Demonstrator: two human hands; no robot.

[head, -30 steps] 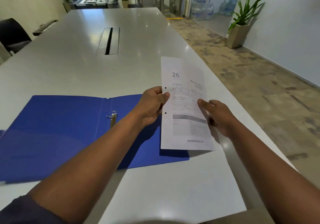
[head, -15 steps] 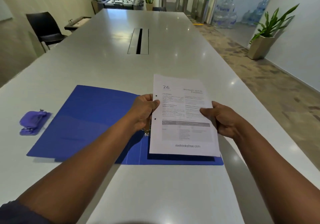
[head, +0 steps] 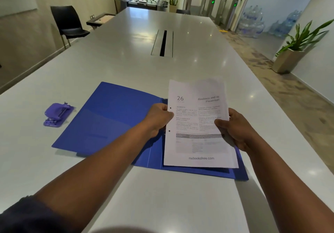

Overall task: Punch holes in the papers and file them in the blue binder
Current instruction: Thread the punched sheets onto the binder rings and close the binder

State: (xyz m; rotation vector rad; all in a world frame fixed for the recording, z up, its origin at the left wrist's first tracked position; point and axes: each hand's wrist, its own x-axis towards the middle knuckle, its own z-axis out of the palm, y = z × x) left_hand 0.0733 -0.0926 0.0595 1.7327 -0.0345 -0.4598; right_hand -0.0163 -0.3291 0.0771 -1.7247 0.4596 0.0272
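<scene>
A printed paper (head: 198,148) with two punched holes along its left edge hangs just above the right half of the open blue binder (head: 112,117). My left hand (head: 159,119) pinches the paper's left edge between the two holes. My right hand (head: 235,129) grips its right edge, thumb on top. The binder lies flat on the white table (head: 126,66); its ring clip is hidden behind my left hand and the paper. A purple hole punch (head: 57,114) sits on the table left of the binder.
A cable slot (head: 163,43) runs down the table's middle. A black chair (head: 67,23) stands at the far left. The table's right edge borders a floor with a potted plant (head: 296,50). Water bottles (head: 253,23) are stacked at the far right.
The view has swung left, bringing the hole punch into sight. The paper, still held by both hands, has moved left and lower over the binder's right half.
</scene>
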